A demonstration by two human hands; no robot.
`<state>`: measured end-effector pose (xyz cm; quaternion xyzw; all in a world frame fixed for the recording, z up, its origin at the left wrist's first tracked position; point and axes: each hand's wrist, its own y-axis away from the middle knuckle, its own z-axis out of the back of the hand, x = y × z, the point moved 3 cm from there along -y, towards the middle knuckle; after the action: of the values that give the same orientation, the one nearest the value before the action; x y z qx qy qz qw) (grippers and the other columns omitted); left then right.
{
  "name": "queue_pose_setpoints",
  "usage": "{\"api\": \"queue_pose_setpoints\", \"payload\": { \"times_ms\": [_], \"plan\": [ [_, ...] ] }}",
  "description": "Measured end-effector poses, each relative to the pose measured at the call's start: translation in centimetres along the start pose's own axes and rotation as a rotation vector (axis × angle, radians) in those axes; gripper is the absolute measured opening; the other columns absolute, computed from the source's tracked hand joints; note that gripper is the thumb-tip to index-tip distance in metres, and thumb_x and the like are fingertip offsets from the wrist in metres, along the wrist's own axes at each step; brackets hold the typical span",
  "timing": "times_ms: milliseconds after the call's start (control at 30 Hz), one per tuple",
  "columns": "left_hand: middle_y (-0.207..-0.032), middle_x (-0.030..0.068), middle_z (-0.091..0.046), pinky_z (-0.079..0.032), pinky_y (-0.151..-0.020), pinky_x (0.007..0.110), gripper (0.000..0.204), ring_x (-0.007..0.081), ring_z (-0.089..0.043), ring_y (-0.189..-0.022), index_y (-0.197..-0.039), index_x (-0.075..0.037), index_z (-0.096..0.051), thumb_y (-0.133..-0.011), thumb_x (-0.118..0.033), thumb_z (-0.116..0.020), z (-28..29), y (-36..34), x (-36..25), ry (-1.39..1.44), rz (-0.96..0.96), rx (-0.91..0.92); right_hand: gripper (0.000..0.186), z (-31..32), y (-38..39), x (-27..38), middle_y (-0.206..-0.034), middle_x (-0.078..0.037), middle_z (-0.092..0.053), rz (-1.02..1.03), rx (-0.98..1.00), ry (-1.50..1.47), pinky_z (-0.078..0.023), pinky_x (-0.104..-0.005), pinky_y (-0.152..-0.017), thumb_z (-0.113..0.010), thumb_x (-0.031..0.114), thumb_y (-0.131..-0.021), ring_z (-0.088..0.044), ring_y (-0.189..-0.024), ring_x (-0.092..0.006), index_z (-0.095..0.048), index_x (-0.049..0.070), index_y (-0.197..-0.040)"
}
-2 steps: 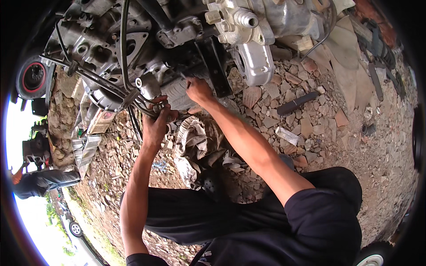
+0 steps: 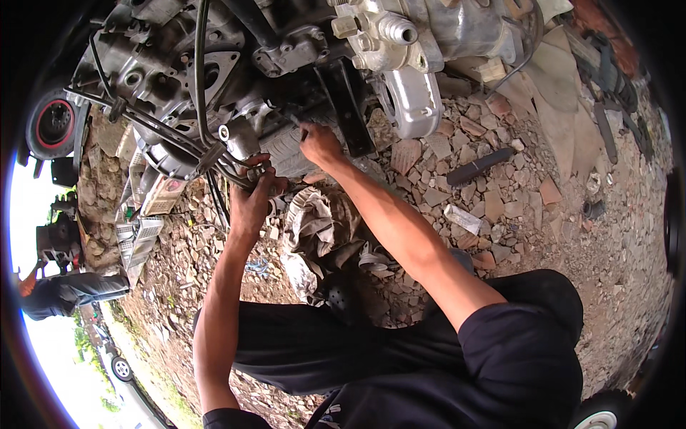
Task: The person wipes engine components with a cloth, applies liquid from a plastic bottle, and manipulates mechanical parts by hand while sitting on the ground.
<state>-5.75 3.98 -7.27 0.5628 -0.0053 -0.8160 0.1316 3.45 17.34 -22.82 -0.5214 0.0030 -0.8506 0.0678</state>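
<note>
A large grey engine block (image 2: 236,64) lies on rubble at the top of the view. My left hand (image 2: 251,196) is closed around a bundle of dark metal pipes (image 2: 214,161) that runs off the engine's lower side. My right hand (image 2: 319,143) presses against the engine's ribbed underside next to a black bracket (image 2: 354,107); whether it holds a small tool is too hidden to tell. A crumpled dirty rag (image 2: 314,222) lies on the stones between my forearms.
Broken bricks and stones (image 2: 500,200) cover the ground. A dark bar (image 2: 480,166) lies to the right. A silver cover (image 2: 414,100) hangs off the engine. A red-rimmed wheel (image 2: 53,125) sits at far left, and another person (image 2: 64,289) crouches at the lower left.
</note>
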Motion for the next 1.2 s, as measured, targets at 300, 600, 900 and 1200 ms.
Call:
{"api": "queue_pose_setpoints", "payload": {
  "times_ms": [300, 600, 900, 1200],
  "plan": [
    [-0.081, 0.0097, -0.069, -0.049, -0.074, 0.028, 0.03, 0.0119, -0.062, -0.075, -0.124, -0.002, -0.05, -0.097, -0.014, -0.055, 0.6, 0.1, 0.8, -0.002, 0.005, 0.006, 0.026, 0.4, 1.3, 1.7, -0.08, -0.022, -0.067, 0.067, -0.105, -0.128, -0.054, -0.0472, -0.066, -0.054, 0.023, -0.091, -0.066, -0.077, -0.0388, -0.064, 0.011, -0.112],
    [-0.079, 0.0088, -0.067, -0.049, -0.073, 0.029, 0.03, 0.0121, -0.061, -0.072, -0.125, -0.002, -0.049, -0.097, -0.011, -0.054, 0.3, 0.1, 0.8, 0.039, 0.019, -0.004, 0.028, -3.7, -1.2, 0.9, -0.054, -0.002, -0.045, -0.735, 0.308, -1.301, -0.036, -0.0339, -0.043, -0.057, 0.037, -0.092, -0.046, -0.045, -0.0176, -0.052, 0.012, -0.079],
    [-0.08, 0.0092, -0.066, -0.054, -0.076, 0.03, 0.028, 0.0176, -0.068, -0.082, -0.123, 0.0, -0.05, -0.098, -0.01, -0.051, 0.0, -0.3, 0.6, -0.015, -0.017, 0.025, 0.014, -4.2, -2.1, 5.2, -0.057, 0.004, -0.042, -0.719, 0.387, -1.81, -0.027, -0.0258, -0.041, -0.05, 0.019, -0.091, -0.031, -0.04, -0.0089, -0.047, 0.016, -0.078],
    [-0.08, 0.0099, -0.068, -0.053, -0.076, 0.03, 0.029, 0.0168, -0.068, -0.08, -0.123, 0.0, -0.05, -0.097, -0.011, -0.053, 0.6, 0.0, 0.9, 0.027, -0.017, 0.003, 0.012, -4.3, -1.0, 4.0, -0.06, 0.001, -0.047, -0.68, 0.17, -1.56, -0.033, -0.0279, -0.042, -0.053, 0.022, -0.091, -0.039, -0.042, -0.0101, -0.055, 0.011, -0.087]
  ]
}}
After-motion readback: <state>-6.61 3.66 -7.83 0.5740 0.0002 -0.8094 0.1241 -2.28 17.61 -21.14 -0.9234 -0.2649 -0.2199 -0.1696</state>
